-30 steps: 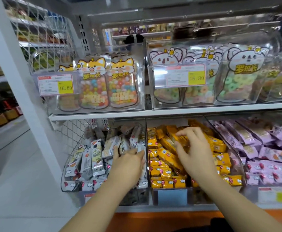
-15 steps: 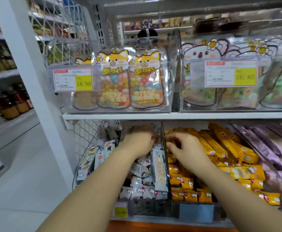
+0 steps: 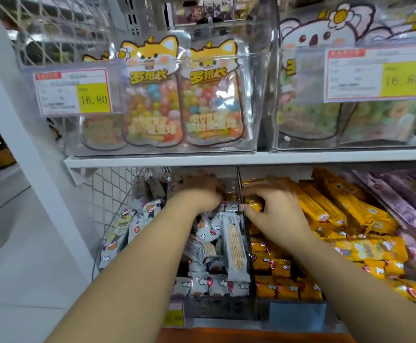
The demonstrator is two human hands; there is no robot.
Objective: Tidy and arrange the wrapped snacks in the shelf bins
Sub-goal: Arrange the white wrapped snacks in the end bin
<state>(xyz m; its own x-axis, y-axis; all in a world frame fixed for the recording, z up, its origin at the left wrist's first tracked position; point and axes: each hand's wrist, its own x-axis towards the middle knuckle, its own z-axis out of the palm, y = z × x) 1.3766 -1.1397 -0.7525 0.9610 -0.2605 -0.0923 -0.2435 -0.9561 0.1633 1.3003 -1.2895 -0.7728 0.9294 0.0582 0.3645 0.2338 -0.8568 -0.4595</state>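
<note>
1. Change in the last second: both hands have gone from the middle of the bins to the back, close on either side of the clear divider (image 3: pixel 238 184) between the white and yellow bins.
2. Left hand (image 3: pixel 199 194): deep at the rear of the white-snack bin (image 3: pixel 214 306), on top of the pile. It is blurred and the fingers are hidden, so I cannot tell whether it grips anything.
3. Right hand (image 3: pixel 278 216): at the rear left of the yellow-snack bin (image 3: pixel 298 315), thumb and fingers pinching a yellow pack (image 3: pixel 255 206) right beside the divider.
4. My read: front rows in both bins look squared up, so work has moved to the loose stock at the back. Not finished.
5. White bin contents: white wrapped snacks (image 3: pixel 207 233) in a jumble mid-bin, a neat row along the front, and one long white bar (image 3: pixel 235 246) lying against the divider.
6. Yellow bin contents: yellow wrapped snacks (image 3: pixel 338 214), with long bars slanting across the right side and short packs in rows at the front.
7. Next bin right: purple packs (image 3: pixel 404 204), untouched by either hand.
8. The shelf board (image 3: pixel 226 158) above carries clear bins: fox candy pouches (image 3: pixel 152 95) behind a price tag (image 3: pixel 73 92), and koala pouches (image 3: pixel 313 38) to their right. Not part of the current step.
</note>
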